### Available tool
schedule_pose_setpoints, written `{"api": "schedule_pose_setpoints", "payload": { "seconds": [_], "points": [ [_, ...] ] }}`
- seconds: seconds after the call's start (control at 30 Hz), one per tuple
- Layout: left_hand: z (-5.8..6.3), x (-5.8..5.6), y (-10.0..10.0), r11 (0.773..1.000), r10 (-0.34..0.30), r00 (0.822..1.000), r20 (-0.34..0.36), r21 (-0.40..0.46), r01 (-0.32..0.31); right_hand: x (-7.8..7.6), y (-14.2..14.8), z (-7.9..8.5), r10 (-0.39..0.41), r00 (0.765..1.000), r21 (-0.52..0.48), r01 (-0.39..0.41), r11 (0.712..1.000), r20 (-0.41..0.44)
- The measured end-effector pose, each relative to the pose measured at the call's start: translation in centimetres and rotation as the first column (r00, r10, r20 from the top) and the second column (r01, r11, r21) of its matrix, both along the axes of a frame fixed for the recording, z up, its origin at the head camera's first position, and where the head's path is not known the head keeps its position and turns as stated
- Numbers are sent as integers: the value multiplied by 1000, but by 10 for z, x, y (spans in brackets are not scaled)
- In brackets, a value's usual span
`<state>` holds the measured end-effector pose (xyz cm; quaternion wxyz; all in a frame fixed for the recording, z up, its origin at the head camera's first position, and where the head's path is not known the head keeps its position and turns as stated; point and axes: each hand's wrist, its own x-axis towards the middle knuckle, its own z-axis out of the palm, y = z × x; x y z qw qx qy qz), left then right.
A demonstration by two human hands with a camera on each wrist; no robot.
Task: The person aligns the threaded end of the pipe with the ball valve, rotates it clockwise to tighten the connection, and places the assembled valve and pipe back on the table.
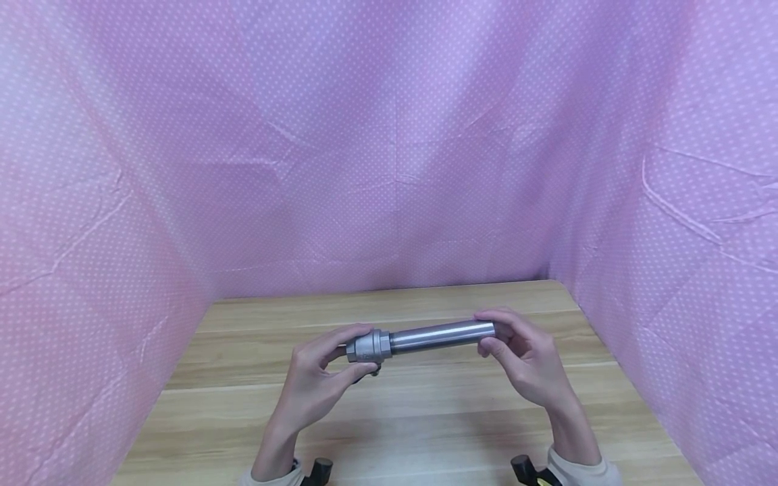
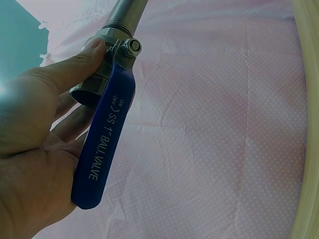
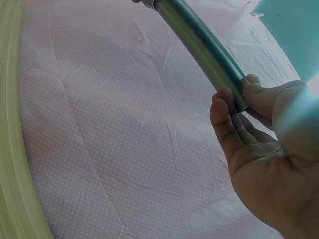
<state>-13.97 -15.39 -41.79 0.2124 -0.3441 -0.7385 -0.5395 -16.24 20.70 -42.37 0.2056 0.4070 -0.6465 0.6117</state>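
Note:
A steel ball valve (image 1: 368,346) is joined to a straight metal pipe (image 1: 444,336), and the pair is held up over the table, nearly level. My left hand (image 1: 319,374) grips the valve body between thumb and fingers. In the left wrist view the valve's blue lever handle (image 2: 104,139), lettered "SS 1" BALL VALVE", runs back along the palm. Threads (image 2: 119,25) show on the pipe where it enters the valve. At the pipe's far end my right hand (image 1: 529,358) pinches it, thumb on the near side and fingers behind.
A wood-grain table (image 1: 425,425) lies beneath both hands. Pink dotted cloth (image 1: 389,148) hangs behind it and on both sides. Dark wrist mounts (image 1: 319,470) show by the cuffs at the lower edge.

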Motion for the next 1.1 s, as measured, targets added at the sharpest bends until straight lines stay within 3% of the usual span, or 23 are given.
{"api": "schedule_pose_setpoints", "payload": {
  "seconds": [0.27, 0.43, 0.6, 1.1],
  "points": [
    [1, 0, 0, 1000, -2, 1000, 3, 4, 2, 0, 1, 0, -27, 1000, 14, 26, 1000, 12],
    [1, 0, 0, 1000, 0, 1000, 0, 3, 0, 1, 0, 2, 29, 998, -19, -28, 999, 50],
    [1, -1, 0, 1000, 5, 1000, -1, 4, -5, 0, -1, 4, 79, 996, -46, -77, 996, 35],
    [1, 1, 0, 1000, -4, 1000, 5, 12, 4, 2, 0, 1, 14, 999, -8, -14, 1000, 31]
  ]
}}
